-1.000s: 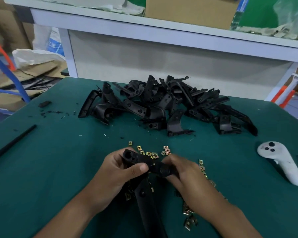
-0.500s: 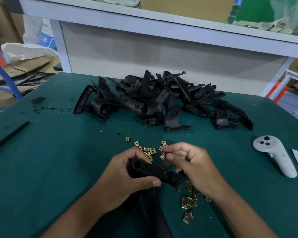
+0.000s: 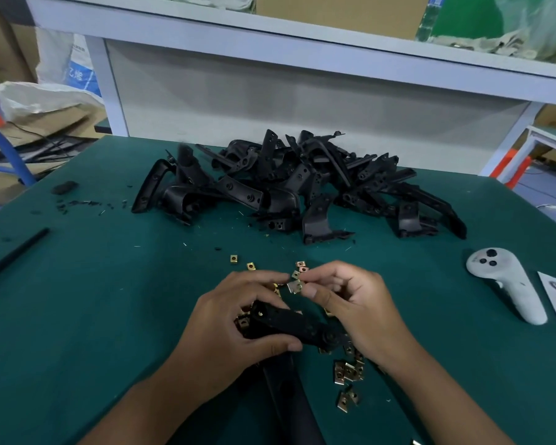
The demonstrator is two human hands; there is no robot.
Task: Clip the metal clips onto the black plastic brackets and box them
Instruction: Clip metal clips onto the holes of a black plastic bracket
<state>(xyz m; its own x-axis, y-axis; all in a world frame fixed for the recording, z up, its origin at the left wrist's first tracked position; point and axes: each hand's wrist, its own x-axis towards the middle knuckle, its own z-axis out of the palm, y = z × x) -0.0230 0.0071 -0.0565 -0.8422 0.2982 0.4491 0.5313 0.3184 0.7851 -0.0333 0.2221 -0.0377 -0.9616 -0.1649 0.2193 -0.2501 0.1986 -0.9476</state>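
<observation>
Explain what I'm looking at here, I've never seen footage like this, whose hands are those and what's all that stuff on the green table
There is no machine: a person wears a camera on the head, so the one view looks down at their own hands. The left hand grips a black bracket. The right hand pinches a small metal clip in its fingers, just above the bracket. On the green table lie loose clips, a pile of brackets further back, a white controller to the right and a black rod to the left.
</observation>
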